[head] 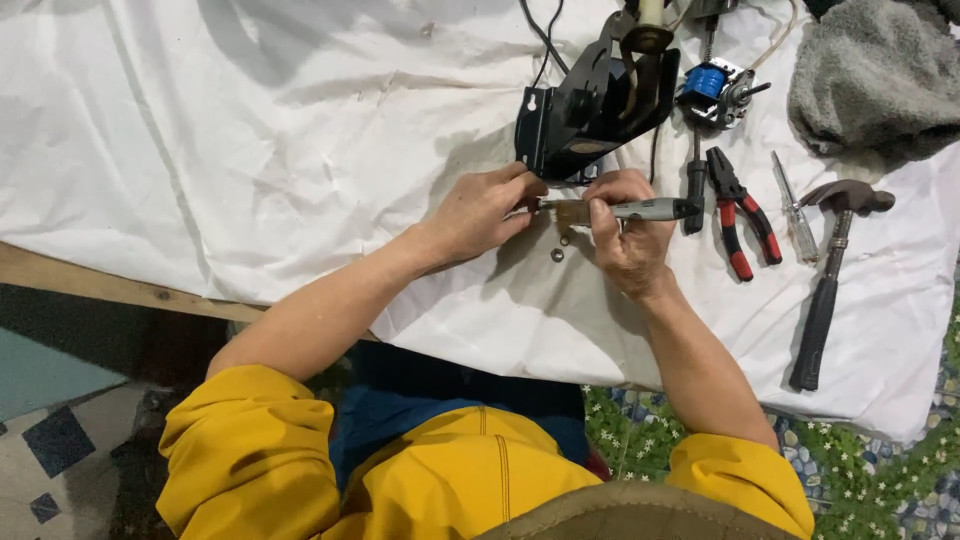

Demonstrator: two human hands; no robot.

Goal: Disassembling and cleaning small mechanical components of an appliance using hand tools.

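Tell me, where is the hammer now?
In the head view, the hammer lies on the white cloth at the far right, beside the clear-handled screwdriver and the red-handled pliers, untouched by either hand.

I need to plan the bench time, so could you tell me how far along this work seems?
Looks done: a small metal washer lies loose on the white cloth. In hand: the right hand holds a grey-handled brush; the left hand pinches a small part. Left: the black metal bracket sits apart.
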